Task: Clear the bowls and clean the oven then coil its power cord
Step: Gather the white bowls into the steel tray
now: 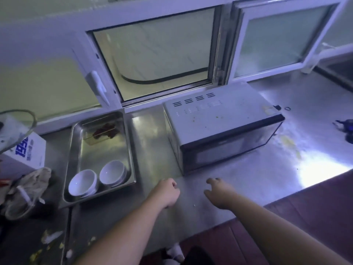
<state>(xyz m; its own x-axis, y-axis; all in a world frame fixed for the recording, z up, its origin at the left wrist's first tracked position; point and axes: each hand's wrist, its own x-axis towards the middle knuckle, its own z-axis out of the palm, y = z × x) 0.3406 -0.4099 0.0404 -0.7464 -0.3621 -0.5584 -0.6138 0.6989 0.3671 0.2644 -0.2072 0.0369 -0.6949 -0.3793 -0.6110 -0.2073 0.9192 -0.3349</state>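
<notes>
A white oven [219,125] with a dark glass door stands on the steel counter [248,180], its door shut and crumbs on its top. Two stacks of white bowls [99,178] sit in the near end of a steel tray [76,142] to the oven's left. My left hand [167,192] hovers over the counter between tray and oven, fingers curled and holding nothing. My right hand [219,194] is just in front of the oven's lower left corner, fingers spread and empty. The power cord is not visible.
Brown food scraps [105,131] lie at the tray's far end. A white box [26,152], a glass lid [15,127] and a crumpled rag [34,180] crowd the left. Yellow stains [288,144] mark the counter right of the oven. A window [156,56] stands behind.
</notes>
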